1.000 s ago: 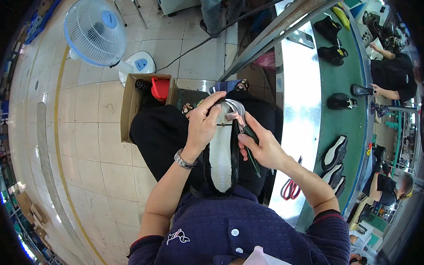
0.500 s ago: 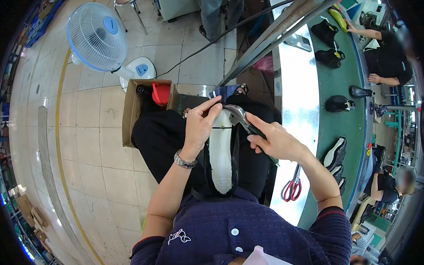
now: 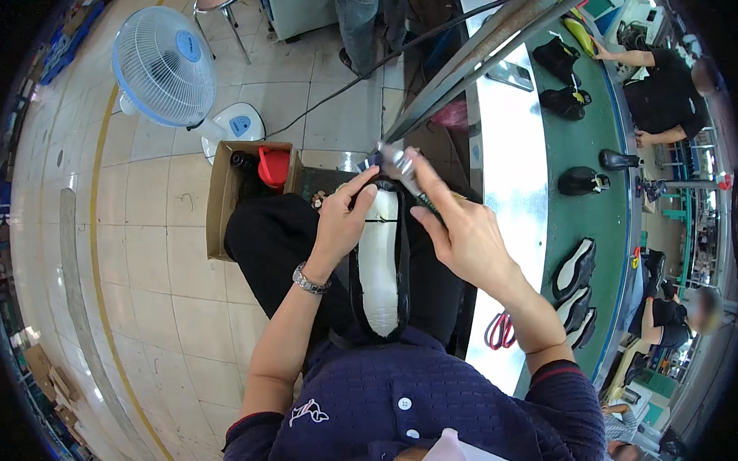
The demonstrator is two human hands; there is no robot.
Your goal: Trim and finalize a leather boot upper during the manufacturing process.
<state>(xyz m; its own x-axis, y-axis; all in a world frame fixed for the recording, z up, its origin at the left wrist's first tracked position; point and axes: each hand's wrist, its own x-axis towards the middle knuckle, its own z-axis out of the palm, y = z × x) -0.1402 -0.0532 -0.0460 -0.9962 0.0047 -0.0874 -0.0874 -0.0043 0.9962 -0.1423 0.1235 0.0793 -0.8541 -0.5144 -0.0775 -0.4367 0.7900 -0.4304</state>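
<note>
Sole-side up across my lap lies a black shoe upper [image 3: 379,271], its underside pale and a dark band crossing it near the far end. My left hand [image 3: 342,223] grips that far end, thumb and forefinger pressed at the edge. In my right hand [image 3: 472,241] are metal lasting pliers [image 3: 398,162] with dark green handles, smeared by motion. Their head is raised just beyond the shoe's far tip; whether the jaws touch the shoe I cannot tell.
At my right, red-handled scissors [image 3: 499,330] lie on a metal bench top [image 3: 510,185] beside a green conveyor [image 3: 584,215] carrying several dark shoes. A slanted metal bar [image 3: 469,64] crosses ahead. Left are a cardboard box [image 3: 217,203] and a fan [image 3: 165,67]. Other people work beyond the conveyor.
The pliers have come off the shoe's far edge and swung up and away from me with my right hand. My left hand keeps hold of the shoe's far end.
</note>
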